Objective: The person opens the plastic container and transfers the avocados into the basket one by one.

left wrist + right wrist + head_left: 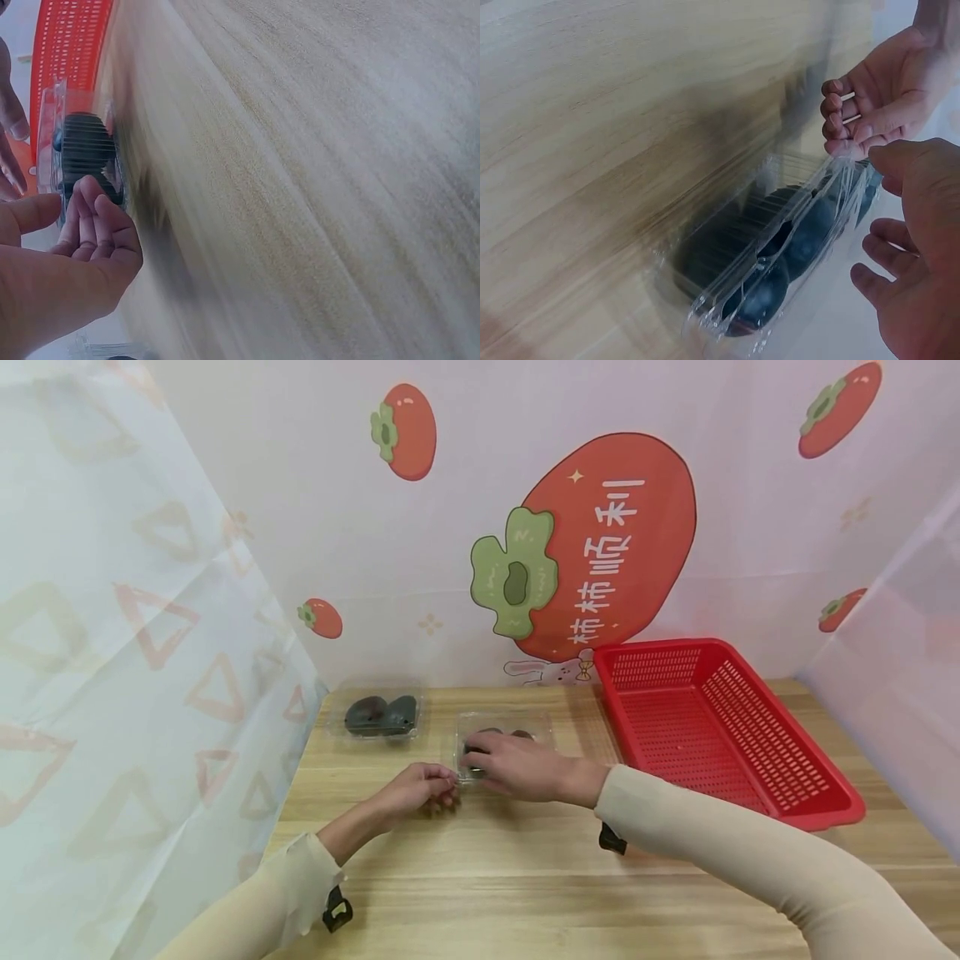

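A clear plastic clamshell box (543,724) with several dark, rounded avocado-like fruits (804,238) inside sits on the table in front of me. At its near left corner, my left hand (416,789) pinches the plastic edge between thumb and fingertips, the other fingers curled below. My right hand (517,766) reaches over the top of the box from the right, palm down, and hides part of the fruits in the head view. Its fingers (891,259) are loosely bent and spread beside the lid in the right wrist view.
Another clear box (411,727) holding dark fruits stands at the back left. To the right lies a large red plastic basket (813,768) with perforated sides. The wooden table (465,893) meets a printed backdrop behind and light panels at both sides.
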Motion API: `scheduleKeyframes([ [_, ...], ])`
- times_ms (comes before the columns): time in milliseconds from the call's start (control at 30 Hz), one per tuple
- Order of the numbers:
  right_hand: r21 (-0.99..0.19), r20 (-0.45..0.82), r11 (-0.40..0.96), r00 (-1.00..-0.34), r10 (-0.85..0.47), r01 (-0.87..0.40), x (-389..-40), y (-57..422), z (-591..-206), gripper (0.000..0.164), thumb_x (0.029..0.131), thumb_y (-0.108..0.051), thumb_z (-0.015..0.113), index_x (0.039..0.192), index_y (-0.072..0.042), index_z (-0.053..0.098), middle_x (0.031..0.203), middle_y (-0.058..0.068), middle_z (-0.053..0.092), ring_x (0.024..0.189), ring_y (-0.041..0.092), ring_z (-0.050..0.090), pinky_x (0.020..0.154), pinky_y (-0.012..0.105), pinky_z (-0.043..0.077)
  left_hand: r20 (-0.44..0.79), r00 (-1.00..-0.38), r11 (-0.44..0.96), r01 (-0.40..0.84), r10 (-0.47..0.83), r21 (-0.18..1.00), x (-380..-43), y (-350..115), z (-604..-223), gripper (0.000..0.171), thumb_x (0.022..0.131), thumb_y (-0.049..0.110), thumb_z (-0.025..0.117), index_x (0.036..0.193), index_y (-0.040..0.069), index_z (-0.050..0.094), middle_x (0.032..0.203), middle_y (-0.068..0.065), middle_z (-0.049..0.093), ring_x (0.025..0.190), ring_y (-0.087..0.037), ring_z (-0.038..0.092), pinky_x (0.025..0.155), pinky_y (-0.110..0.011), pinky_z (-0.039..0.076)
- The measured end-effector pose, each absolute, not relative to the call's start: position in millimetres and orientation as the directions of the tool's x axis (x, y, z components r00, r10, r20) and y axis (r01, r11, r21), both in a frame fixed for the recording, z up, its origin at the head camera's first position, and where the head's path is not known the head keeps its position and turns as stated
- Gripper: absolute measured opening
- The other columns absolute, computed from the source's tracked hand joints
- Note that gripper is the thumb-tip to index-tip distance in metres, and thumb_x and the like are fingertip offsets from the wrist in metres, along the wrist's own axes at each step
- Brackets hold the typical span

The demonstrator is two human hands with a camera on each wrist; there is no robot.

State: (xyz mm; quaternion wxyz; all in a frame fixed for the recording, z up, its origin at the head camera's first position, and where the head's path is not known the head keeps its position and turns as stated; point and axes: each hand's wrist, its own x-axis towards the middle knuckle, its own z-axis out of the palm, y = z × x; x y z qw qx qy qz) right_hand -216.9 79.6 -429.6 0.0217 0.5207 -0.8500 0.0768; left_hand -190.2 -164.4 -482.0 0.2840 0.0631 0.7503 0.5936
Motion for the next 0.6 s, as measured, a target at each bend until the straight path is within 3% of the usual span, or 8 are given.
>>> scheduleKeyframes([
  [267, -0.107, 0.083, 0.451, -0.460, -0.884, -0.886, -216.7, 72.3, -435.2, 0.027, 0.104, -0.021, 0.071, 0.130, -0.013, 0.072, 0.148, 0.013, 0.058, 0.131, 0.027, 0.062, 0.103, 0.040, 0.056, -0.385, -0.817, 0.283, -0.283, 0.430, 0.916, -191.8, -164.7, -483.7, 0.031, 0.112, 0.012, 0.050, 0.128, -0.009, 0.066, 0.109, -0.014, 0.071, 0.091, -0.017, 0.065, 0.081, -0.030, 0.055],
  [600, -0.092, 0.050, 0.474, -0.480, -0.876, -0.876, -215.6, 66.8, -442.3, 0.025, 0.104, -0.019, 0.070, 0.129, -0.015, 0.074, 0.154, 0.017, 0.054, 0.141, 0.029, 0.056, 0.107, 0.040, 0.054, -0.389, -0.796, 0.217, -0.323, 0.464, 0.921, -193.4, -163.3, -487.3, 0.029, 0.112, 0.012, 0.051, 0.121, -0.012, 0.064, 0.105, -0.010, 0.069, 0.089, -0.013, 0.062, 0.077, -0.026, 0.052],
])
